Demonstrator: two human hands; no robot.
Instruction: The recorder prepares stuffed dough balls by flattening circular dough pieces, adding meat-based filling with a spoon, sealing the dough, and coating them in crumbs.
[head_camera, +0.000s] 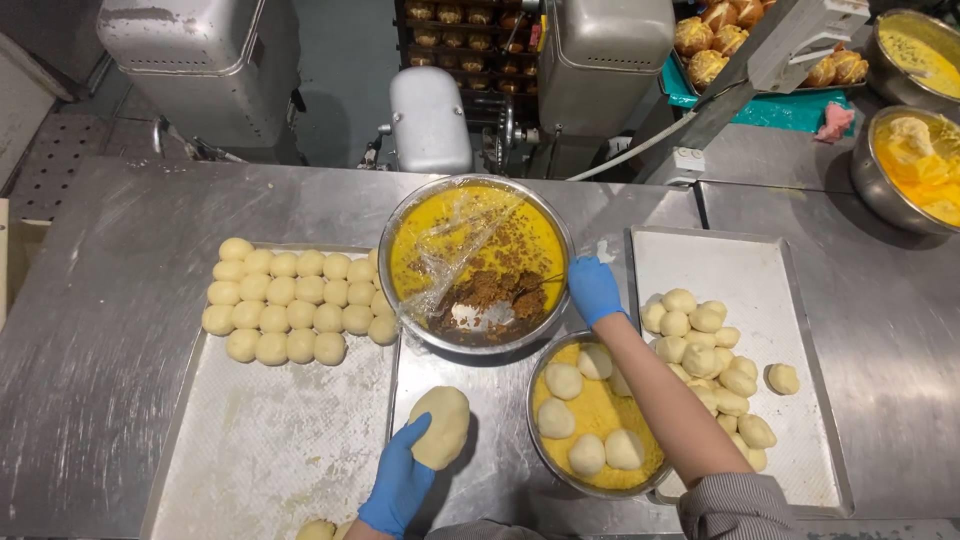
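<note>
A: Dough disc (440, 425): we locate it on the bare steel table (110, 340), between the left tray and the small bowl. Our left hand (400, 485), blue-gloved, is cupped against its lower left edge, fingers closed around the rim.

B: Confirmed. Starting at the far left, we note the left tray (270, 450) carrying rows of dough balls (290, 305) packed along its upper end; the lower end is bare apart from a ball or two at the frame's bottom edge.

A: Next, the large bowl (475, 262), with yellow coating, brown filling and loose plastic film inside. It overlaps the left tray's corner and touches the small bowl.

B: Our right hand (595, 290) sits at that bowl's right rim. Whether it grips a tool there, we cannot tell.

A: The right forearm crosses over the small bowl (590, 415), partly covering its yellow mixture and coated dough pieces.

B: Furthest right, the right tray (800, 300) holds a pile of dough pieces (705, 355).
</note>
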